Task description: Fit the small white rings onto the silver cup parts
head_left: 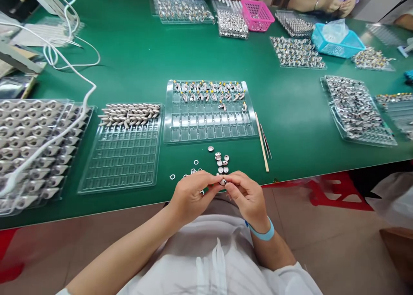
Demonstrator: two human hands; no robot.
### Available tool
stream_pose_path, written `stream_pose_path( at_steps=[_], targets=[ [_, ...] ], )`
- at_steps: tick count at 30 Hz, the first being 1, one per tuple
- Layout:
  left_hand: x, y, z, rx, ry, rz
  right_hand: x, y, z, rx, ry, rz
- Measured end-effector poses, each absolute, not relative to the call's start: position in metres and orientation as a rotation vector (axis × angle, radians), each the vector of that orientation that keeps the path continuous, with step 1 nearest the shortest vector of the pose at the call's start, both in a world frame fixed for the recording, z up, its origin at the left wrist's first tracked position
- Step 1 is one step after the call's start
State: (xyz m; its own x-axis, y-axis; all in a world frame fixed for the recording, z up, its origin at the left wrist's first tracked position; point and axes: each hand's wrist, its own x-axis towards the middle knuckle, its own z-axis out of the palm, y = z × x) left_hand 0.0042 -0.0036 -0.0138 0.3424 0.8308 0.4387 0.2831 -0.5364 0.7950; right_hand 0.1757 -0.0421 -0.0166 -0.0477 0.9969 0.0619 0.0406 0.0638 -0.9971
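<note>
My left hand (pixel 196 192) and my right hand (pixel 247 196) meet at the table's front edge. Between their fingertips they pinch one small round silvery part (pixel 223 181), partly covered by the fingers. Just beyond them lie several small round metal cups (pixel 220 163), with a single metal cup (pixel 211 148) set apart. White rings (pixel 196 162) are scattered by my left hand, some hidden behind it. Farther back is a clear plastic tray (pixel 213 133), its back rows holding small grey parts with yellow tips (pixel 206 96). A blue band (pixel 263 234) circles my right wrist.
Tweezers (pixel 266 141) and a wooden stick (pixel 261 142) lie right of the tray. On the left are a partly filled tray (pixel 121 166), a tray of grey shells (pixel 35 157) and a white cable (pixel 75 69). Across the table, co-workers' hands (pixel 337 4) work near a pink basket (pixel 257 15) and blue basket (pixel 338 47).
</note>
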Motion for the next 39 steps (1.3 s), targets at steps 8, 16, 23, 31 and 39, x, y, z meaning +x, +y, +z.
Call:
stream_pose_path(
  at_steps=[8,16,23,31,39],
  targets=[
    [-0.002,-0.002,-0.011,1.726,0.941,1.044,0.171,-0.045,-0.020,-1.104,-1.154,1.299],
    [-0.001,-0.008,-0.005,1.318,1.050,0.873,0.171,-0.045,-0.021,-1.107,-1.157,1.245],
    [-0.002,0.002,0.000,0.948,1.046,0.676,0.177,-0.047,-0.022,-1.133,-1.251,1.212],
    [-0.007,0.009,0.000,0.679,0.881,0.470,0.179,-0.046,-0.022,-1.120,-1.408,1.137],
    [-0.005,0.004,0.002,0.638,0.879,0.530,0.178,-0.045,-0.017,-1.159,-1.492,1.015]
  ],
)
